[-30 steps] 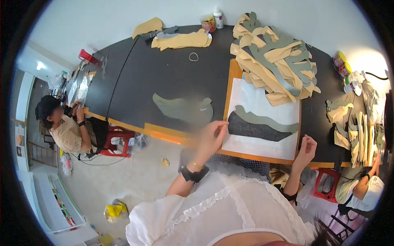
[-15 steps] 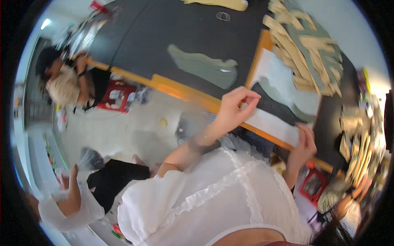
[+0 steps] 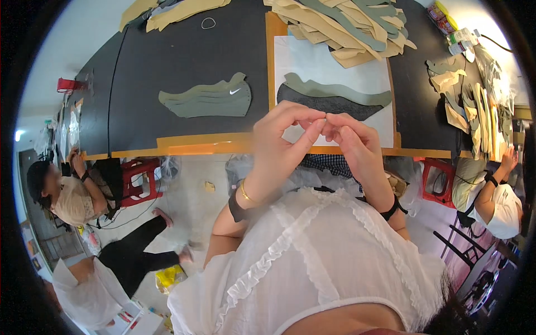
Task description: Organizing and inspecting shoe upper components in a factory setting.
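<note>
My left hand (image 3: 282, 139) and my right hand (image 3: 354, 142) are raised in front of my chest with their fingertips pinched together and touching each other. Anything between the fingertips is too small to see. Just beyond them, a white sheet (image 3: 335, 61) lies on an orange board (image 3: 195, 146). On the sheet are a dark grey shoe-shaped piece (image 3: 329, 107) and a long olive piece (image 3: 335, 89). A layered olive shoe-side piece (image 3: 209, 100) rests on the black table (image 3: 167, 56) to the left.
A heap of tan and olive cut pieces (image 3: 340, 22) fills the far end of the board, and more pieces (image 3: 480, 106) are stacked at the right. Other people sit at the left (image 3: 67, 195) and right (image 3: 494, 195). Red stools (image 3: 142, 173) stand under the table.
My left hand has lifted off the sheet's edge and my right hand off the table edge; they now meet at the fingertips. The view has swung closer over the table.
</note>
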`<action>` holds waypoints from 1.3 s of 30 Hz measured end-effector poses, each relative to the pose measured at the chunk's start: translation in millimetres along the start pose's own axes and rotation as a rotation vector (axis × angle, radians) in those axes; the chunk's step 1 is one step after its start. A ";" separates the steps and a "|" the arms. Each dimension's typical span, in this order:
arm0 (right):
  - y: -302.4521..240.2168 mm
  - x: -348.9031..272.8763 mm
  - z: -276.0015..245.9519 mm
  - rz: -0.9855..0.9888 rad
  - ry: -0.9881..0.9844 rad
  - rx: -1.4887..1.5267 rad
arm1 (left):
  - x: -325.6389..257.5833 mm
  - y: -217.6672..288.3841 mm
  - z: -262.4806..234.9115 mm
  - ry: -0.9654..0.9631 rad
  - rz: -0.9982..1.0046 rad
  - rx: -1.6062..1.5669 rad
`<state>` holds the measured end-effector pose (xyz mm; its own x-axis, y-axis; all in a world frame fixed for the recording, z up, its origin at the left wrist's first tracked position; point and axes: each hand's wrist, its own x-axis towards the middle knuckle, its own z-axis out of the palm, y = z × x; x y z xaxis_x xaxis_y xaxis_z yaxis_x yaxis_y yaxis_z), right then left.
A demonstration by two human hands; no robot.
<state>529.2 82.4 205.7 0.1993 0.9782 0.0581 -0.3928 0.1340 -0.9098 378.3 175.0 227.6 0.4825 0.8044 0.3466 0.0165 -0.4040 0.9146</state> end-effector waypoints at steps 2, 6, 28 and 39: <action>-0.4 -1.6 -1.1 -0.006 -0.010 -0.001 | -1.3 1.3 1.5 0.003 0.006 0.010; -0.1 -2.8 -3.2 0.006 -0.007 -0.014 | -2.3 3.0 4.1 0.010 -0.031 0.029; 5.1 -3.2 -11.5 0.069 0.001 -0.088 | 2.2 0.0 7.7 -0.003 0.091 0.188; 12.4 -0.5 -10.4 0.001 0.005 -0.099 | 4.7 1.3 14.4 0.037 0.119 0.206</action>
<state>533.6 81.8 190.0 0.2038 0.9775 0.0550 -0.3021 0.1162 -0.9462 393.2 172.0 227.4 0.4596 0.7598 0.4600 0.1415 -0.5739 0.8066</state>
